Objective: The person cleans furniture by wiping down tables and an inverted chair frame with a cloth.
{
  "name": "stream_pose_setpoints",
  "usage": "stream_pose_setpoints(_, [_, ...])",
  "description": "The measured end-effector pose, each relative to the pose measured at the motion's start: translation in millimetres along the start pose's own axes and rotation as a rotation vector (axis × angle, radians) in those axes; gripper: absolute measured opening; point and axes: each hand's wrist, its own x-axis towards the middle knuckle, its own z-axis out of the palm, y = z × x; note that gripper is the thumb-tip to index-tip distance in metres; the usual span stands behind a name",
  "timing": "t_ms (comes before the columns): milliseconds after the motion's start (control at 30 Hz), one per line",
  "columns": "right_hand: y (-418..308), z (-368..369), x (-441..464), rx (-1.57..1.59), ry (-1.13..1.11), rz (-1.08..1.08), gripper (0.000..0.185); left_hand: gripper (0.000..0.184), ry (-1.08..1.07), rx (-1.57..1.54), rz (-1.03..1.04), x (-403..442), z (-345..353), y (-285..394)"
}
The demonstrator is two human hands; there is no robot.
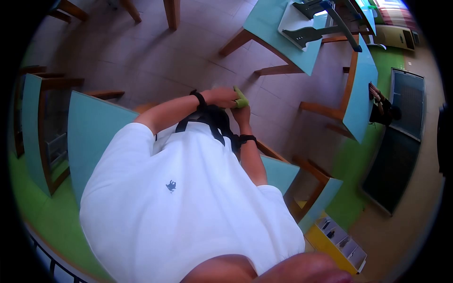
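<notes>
A small green cloth [241,98] is bunched between my two hands, in front of my body. My left hand [223,97] reaches across from the left with its fingers closed at the cloth's near edge. From below, my right hand [241,114] meets the cloth's lower end, its fingers curled against it. Both wrists carry black bands. Dark straps and a dark bundle lie between my forearms, against the white T-shirt [203,188]. Finger details are small and partly hidden.
Light-blue tables [99,137] with wooden legs stand around me. An upturned chair [306,35] rests on one table [271,23]. Another person [384,111] leans at a table [361,89] on the right. A yellow shelf unit [337,243] stands at lower right, below a dark board [396,160].
</notes>
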Motion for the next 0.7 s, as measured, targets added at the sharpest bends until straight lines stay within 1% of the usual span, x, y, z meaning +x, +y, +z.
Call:
stream_pose_setpoints(33, [17, -2, 12, 0.012, -0.007, -0.009, 0.057, 0.033, -0.016, 0.001, 0.007, 10, -5, 1])
stream_pose_setpoints(67, [32, -4, 24, 0.041, -0.017, -0.005, 0.049, 0.033, -0.015, 0.007, -0.008, 20, -9, -2])
stream_pose_setpoints(133, [54, -6, 48, 0.009, 0.022, -0.090, 0.041, 0.043, -0.064, 0.054, -0.090, 44, -24, -5])
stream_pose_setpoints(200, [64, -26, 88, -0.079, 0.103, -0.251, 0.040, 0.050, -0.118, -0.016, -0.101, 82, -17, -38])
stream_pose_setpoints(233, [68, -35, 99, -0.100, 0.128, -0.296, 0.040, 0.052, -0.124, -0.053, -0.155, 91, -27, -35])
stream_pose_setpoints(267, [73, -45, 110, -0.094, 0.040, -0.192, 0.041, 0.054, -0.198, -0.267, -0.133, 127, -2, -77])
stream_pose_setpoints(300, [80, -52, 123, -0.079, -0.050, -0.077, 0.042, 0.053, -0.324, -0.350, -0.259, 135, -24, -63])
stream_pose_setpoints(333, [87, -62, 138, -0.084, -0.139, -0.039, 0.044, 0.053, -0.288, -0.391, -0.250, 146, -27, -64])
stream_pose_setpoints(367, [93, -70, 156, -0.089, -0.227, 0.002, 0.046, 0.054, -0.351, -0.313, -0.237, 157, -45, -56])
stream_pose_setpoints(400, [86, -78, 174, -0.062, -0.220, -0.012, 0.046, 0.056, -0.312, -0.260, -0.187, 179, -35, -73])
stream_pose_setpoints(467, [80, -98, 202, -0.060, -0.171, 0.018, 0.045, 0.052, -0.163, -0.311, -0.109, 174, -83, -32])
stream_pose_setpoints(500, [77, -104, 217, -0.050, -0.176, 0.001, 0.045, 0.052, -0.151, -0.304, -0.123, 182, -86, -36])
stream_pose_setpoints(567, [72, -105, 252, -0.017, -0.006, -0.282, 0.041, 0.047, 0.286, -0.498, 0.092, 203, -90, -56])
stream_pose_setpoints(600, [72, -100, 264, -0.005, -0.012, -0.288, 0.041, 0.047, 0.291, -0.493, 0.079, 211, -97, -61])
stream_pose_setpoints(667, [68, -88, 300, 0.099, -0.069, -0.249, 0.035, 0.046, 0.520, -0.733, -0.238, 230, -124, -77])
stream_pose_setpoints(700, [65, -81, 314, 0.107, -0.059, -0.266, 0.035, 0.046, 0.532, -0.715, -0.233, 229, -148, -73])
